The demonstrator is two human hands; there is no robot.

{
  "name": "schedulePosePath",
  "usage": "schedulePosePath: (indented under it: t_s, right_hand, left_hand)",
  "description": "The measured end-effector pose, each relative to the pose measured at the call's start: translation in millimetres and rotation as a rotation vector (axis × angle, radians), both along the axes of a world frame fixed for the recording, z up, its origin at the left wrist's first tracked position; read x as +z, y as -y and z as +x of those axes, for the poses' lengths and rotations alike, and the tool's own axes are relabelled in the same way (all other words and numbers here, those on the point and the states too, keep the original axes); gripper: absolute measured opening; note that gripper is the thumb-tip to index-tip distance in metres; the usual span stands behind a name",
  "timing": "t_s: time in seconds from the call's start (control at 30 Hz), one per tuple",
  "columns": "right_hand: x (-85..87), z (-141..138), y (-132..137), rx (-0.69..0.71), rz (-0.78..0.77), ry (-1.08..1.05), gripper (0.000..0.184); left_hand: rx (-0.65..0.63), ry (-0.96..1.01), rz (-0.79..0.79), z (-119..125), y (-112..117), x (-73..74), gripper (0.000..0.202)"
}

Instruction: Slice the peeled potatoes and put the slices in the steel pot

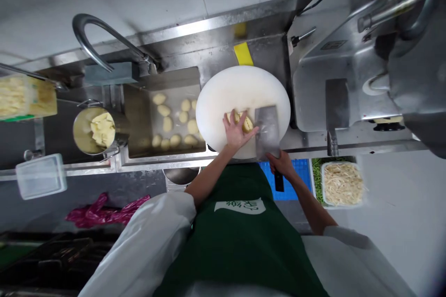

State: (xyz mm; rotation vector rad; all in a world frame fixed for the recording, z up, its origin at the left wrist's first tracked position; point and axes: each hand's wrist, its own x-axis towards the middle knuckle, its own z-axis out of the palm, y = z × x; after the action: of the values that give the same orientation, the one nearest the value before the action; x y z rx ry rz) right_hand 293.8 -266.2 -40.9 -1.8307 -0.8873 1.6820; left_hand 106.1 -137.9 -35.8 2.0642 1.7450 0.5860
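The peeled potato (246, 123) lay on the round white board (240, 88), close to the board's front edge. The board sat on the steel tabletop (306, 141), between the sink (139, 116) and the big metal machine (348, 69). The left hand (235, 132) was pressed down on the potato, with its fingers curled over the top to grip it. The right hand (281, 164) was wrapped tight around the dark handle of the cleaver (267, 132), just past the tabletop's front edge. The wide blade stood right beside the potato, on its right side. The potato looked hard and a bit heavy, and it was likely wet and slippery (more peeled ones sat in water in the sink). It would probably roll, so the safe place to hold it was on top and on the side away from the blade, with the fingertips tucked back. The cleaver looked heavy and sharp, so it should only be held by the handle. A pot (83, 131) with cut pieces stood at the sink's left edge. A tray of thin strips (343, 184) sat lower down, below the tabletop's front edge on the right.
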Motion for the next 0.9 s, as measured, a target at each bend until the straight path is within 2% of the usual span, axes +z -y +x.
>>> schedulePosePath:
  t_s: [0.13,0.23,0.43,0.57,0.67,0.73,0.8,0.9]
  right_hand:
    - [-0.9,-23,-21,0.119,0.054,0.007,0.037]
    - [3.2,-37,-29,0.122,0.061,-0.027,0.032]
    - [12.0,-62,-32,0.16,0.066,-0.025,0.031]
    - [12.0,-91,-28,0.109,0.076,-0.057,0.031]
    - [13.9,-125,-28,0.074,0.092,-0.059,0.033]
    - [18.2,-156,-33,0.083,0.107,-0.056,0.035]
    - [24.4,-194,-42,0.137,0.137,-0.077,0.036]
    - [34.2,-268,-67,0.29,0.196,-0.146,0.035]
  left_hand:
    - [0.002,-0.005,0.039,16,6,-1.6,0.075]
    - [0.004,0.05,0.127,15,6,-8.8,0.068]
    - [-0.055,0.106,0.174,-4,7,-13.7,0.057]
    - [-0.093,0.131,0.165,-29,8,-9.9,0.055]
    - [-0.103,0.145,0.182,-62,6,-0.4,0.054]
    - [-0.092,0.151,0.209,-94,3,10.3,0.054]
    - [-0.051,0.139,0.233,-138,-2,22.9,0.055]
    - [0.091,0.085,0.264,-224,-10,40.4,0.056]
